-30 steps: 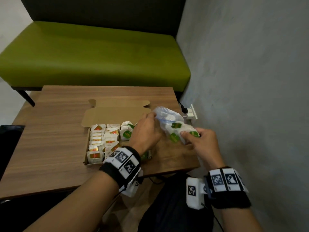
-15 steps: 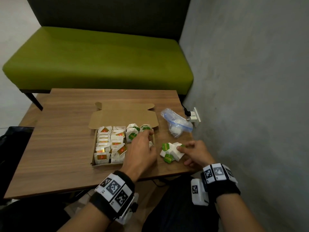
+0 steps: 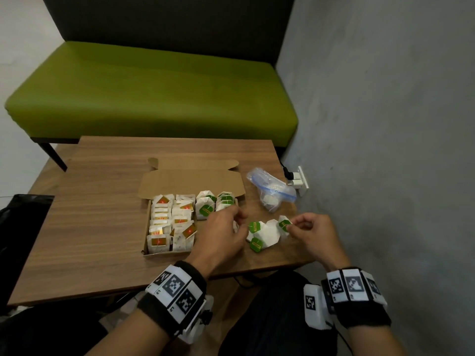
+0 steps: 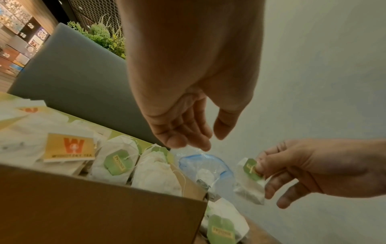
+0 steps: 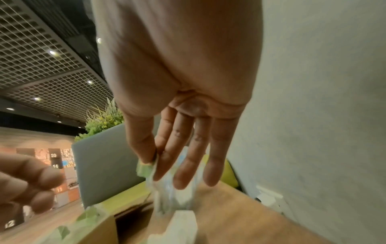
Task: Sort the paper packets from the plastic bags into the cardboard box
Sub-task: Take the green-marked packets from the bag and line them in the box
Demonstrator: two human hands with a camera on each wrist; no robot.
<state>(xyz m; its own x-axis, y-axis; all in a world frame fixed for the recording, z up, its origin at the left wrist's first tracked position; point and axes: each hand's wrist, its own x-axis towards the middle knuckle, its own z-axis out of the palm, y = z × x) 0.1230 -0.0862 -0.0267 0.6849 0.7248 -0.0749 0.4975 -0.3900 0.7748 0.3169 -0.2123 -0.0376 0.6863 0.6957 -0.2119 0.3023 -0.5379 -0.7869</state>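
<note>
The open cardboard box (image 3: 147, 227) on the wooden table holds rows of orange-tagged packets at its left and green-tagged ones at its right. A small pile of green-tagged white paper packets (image 3: 266, 233) lies on the table just right of the box. My right hand (image 3: 293, 227) pinches one green-tagged packet (image 3: 283, 224) from that pile between thumb and forefinger; the right wrist view shows the pinch on the packet (image 5: 146, 168). My left hand (image 3: 237, 219) hovers over the box's right edge with relaxed fingers (image 4: 188, 137) and holds nothing. A nearly empty plastic bag (image 3: 272, 191) lies behind the pile.
A green bench (image 3: 154, 93) stands behind the table, and a grey wall (image 3: 385, 150) runs close along the right. A white plug and socket (image 3: 299, 179) sit on the wall beside the bag. The box lid (image 3: 190, 181) lies folded back.
A second ago both hands held the bag up over the table. The bag now lies at the back right, packets lie beside the box, and my right hand has lifted one.
</note>
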